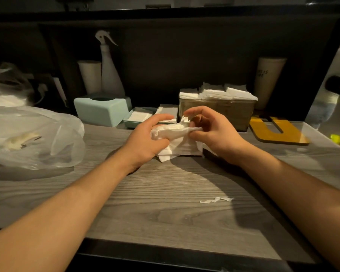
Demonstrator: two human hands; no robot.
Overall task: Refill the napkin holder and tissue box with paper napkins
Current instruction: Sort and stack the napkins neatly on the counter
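A bunch of white paper napkins (pixel 175 132) is held between both hands above the grey wooden counter (pixel 165 193). My left hand (pixel 145 138) grips its left end, and my right hand (pixel 210 128) pinches its right end; loose sheets hang down beneath. A pale blue tissue box (pixel 101 110) with a round top opening stands at the back left. Behind my right hand sits a brown rectangular napkin holder (pixel 224 112), with a stack of white napkins (pixel 220 93) piled above its rim. A small blue tray (pixel 137 116) holding napkins lies between the two containers.
A clear plastic bag (pixel 33 136) lies on the counter's left. A white spray bottle (pixel 109 71) and paper cups (pixel 90 75) stand against the dark back wall. A yellow board (pixel 277 130) lies at the right. A torn paper scrap (pixel 216 199) rests near the front.
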